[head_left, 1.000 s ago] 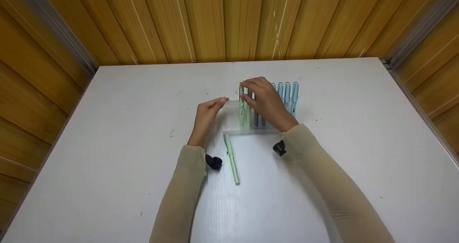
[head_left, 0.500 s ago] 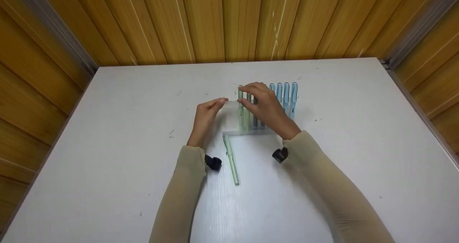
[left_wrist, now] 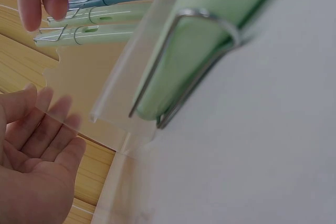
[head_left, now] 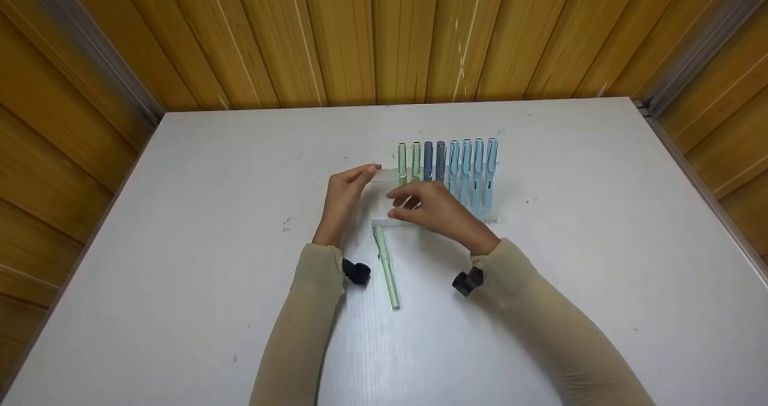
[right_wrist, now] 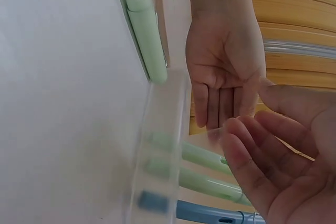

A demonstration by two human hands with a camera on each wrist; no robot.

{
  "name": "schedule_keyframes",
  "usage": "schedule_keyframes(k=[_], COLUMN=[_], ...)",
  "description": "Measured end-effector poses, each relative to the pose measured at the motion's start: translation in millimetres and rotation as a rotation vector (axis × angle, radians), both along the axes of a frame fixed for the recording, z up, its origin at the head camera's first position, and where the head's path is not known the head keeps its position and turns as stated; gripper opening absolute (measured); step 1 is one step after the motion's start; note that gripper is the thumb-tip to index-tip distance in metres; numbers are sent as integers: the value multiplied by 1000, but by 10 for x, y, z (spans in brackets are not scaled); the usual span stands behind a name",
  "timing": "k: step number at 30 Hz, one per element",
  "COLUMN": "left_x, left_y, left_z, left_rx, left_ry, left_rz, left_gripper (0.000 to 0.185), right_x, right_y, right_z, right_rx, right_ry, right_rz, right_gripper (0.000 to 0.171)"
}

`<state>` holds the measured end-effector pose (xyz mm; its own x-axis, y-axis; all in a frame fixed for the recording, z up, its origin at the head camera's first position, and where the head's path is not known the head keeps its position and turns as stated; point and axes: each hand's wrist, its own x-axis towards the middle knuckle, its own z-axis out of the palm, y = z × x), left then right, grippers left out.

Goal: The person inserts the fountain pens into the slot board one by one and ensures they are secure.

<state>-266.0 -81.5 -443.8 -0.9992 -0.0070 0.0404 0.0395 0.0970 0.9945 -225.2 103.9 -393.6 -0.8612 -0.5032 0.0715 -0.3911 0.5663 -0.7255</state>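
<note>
A clear pen stand (head_left: 384, 220) holds two green pens (head_left: 402, 154), two dark blue pens (head_left: 428, 154) and several light blue pens (head_left: 478, 166), all upright. My left hand (head_left: 360, 175) lies with straight fingers against the stand's left end. My right hand (head_left: 402, 205) hovers in front of the stand, fingers relaxed and holding nothing. A loose green pen (head_left: 388, 268) lies on the table between my forearms. In the left wrist view this loose pen (left_wrist: 210, 35) fills the frame beside my left palm (left_wrist: 37, 145). The right wrist view shows my right hand's empty fingers (right_wrist: 268, 150) by the stand (right_wrist: 163, 145).
The white table (head_left: 180, 244) sits in a corner of wooden panel walls (head_left: 384, 34). Its right edge (head_left: 708, 196) runs close to the wall. Bare table surface lies left and right of my arms.
My right hand has drawn back from the tops of the green pens toward me and now sits low in front of the stand. The pens it hid are in view. My left hand stayed put.
</note>
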Motion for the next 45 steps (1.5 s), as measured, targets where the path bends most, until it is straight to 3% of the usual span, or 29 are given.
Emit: schedule_keyframes(k=[7, 13, 21, 26, 34, 45], left_x=[9, 3, 4, 5, -8, -1], left_y=[3, 5, 11, 7, 1, 2], left_z=[7, 8, 8, 16, 5, 14], left_rx=[16, 16, 5, -7, 17, 17], left_ry=[0, 0, 15, 14, -5, -11], left_rz=[5, 8, 7, 10, 7, 19], left_gripper=[29, 30, 29, 30, 29, 29], right_x=[60, 64, 60, 79, 131, 133], right_y=[-64, -92, -145, -183, -271, -342], right_z=[-101, -151, -205, -218, -274, -305], right_rx=[62, 38, 25, 67, 126, 154], right_ry=[-114, -249, -319, -300, -246, -238], right_rz=[33, 24, 4, 5, 7, -28], right_gripper=[36, 38, 37, 38, 23, 40])
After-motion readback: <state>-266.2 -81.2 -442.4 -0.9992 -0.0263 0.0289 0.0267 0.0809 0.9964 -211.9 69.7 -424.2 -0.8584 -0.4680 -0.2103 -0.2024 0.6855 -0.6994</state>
